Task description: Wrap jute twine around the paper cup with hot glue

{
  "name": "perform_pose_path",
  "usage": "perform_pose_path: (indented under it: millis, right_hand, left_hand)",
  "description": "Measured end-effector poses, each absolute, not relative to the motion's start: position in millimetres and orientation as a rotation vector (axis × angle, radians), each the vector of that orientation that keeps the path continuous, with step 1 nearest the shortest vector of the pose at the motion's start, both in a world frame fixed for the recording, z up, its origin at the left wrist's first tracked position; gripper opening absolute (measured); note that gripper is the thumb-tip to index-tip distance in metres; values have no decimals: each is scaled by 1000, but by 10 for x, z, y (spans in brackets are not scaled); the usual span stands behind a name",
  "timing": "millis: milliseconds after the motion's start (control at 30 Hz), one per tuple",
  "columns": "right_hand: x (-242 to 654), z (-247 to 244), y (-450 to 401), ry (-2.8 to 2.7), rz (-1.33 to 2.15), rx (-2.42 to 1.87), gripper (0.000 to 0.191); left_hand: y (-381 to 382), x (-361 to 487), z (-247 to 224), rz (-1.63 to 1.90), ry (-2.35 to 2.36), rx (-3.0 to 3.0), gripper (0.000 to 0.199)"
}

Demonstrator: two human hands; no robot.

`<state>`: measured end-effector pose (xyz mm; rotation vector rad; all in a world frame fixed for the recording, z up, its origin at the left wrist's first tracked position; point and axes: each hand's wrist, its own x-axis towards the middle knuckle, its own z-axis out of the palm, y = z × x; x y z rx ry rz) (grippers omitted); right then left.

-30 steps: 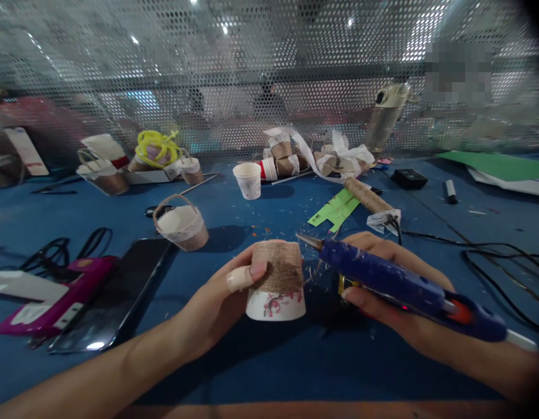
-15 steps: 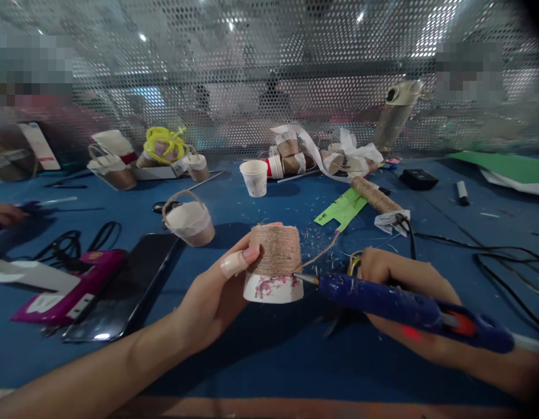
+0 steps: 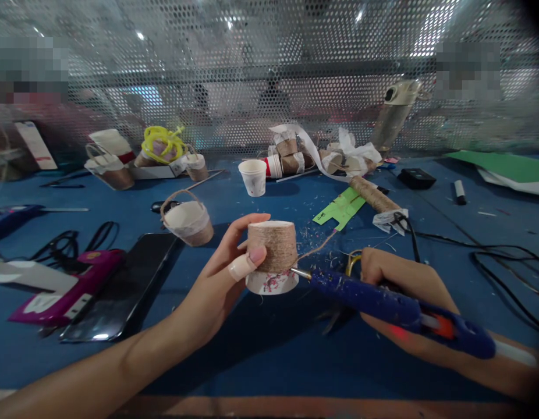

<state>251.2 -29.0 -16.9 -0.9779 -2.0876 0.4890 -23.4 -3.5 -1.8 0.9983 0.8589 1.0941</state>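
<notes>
My left hand (image 3: 228, 267), with a bandage on its thumb, grips an upside-down paper cup (image 3: 273, 250) by its side. Brown twine is wound round the cup's upper part, and its lower band shows white with pink blossoms. A loose strand of twine (image 3: 317, 247) runs from the cup's right side to a green card (image 3: 341, 208). My right hand (image 3: 396, 291) is closed round a blue glue gun (image 3: 369, 299), whose metal nozzle meets the cup at the lower edge of the winding. Scissors (image 3: 337, 317) lie partly hidden under the gun.
Left on the blue table (image 3: 199, 361) are a black phone (image 3: 125, 285), a purple packet (image 3: 84, 288) and a twine-handled basket (image 3: 188, 223). Behind stand a white cup (image 3: 253, 178) and several wrapped cups. A twine roll (image 3: 374, 195), black cables and a bottle (image 3: 394, 116) are at right.
The cup has tilted and shifted slightly up, showing its top rim. My left index finger now shows above it. The glue gun has moved slightly left. At far left, a person's hand has left the view.
</notes>
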Motion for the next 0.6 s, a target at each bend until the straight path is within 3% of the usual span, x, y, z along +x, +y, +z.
perform_pose_path:
  millis: [333, 600]
  right_hand:
    - [2448, -229, -344, -2074, 331, -1043, 24]
    - [2504, -230, -308, -2115, 393, -1018, 27]
  left_hand:
    - [-40, -237, -50, 1082, 921, 1066, 45]
    - [-34, -241, -28, 1065, 905, 1004, 53]
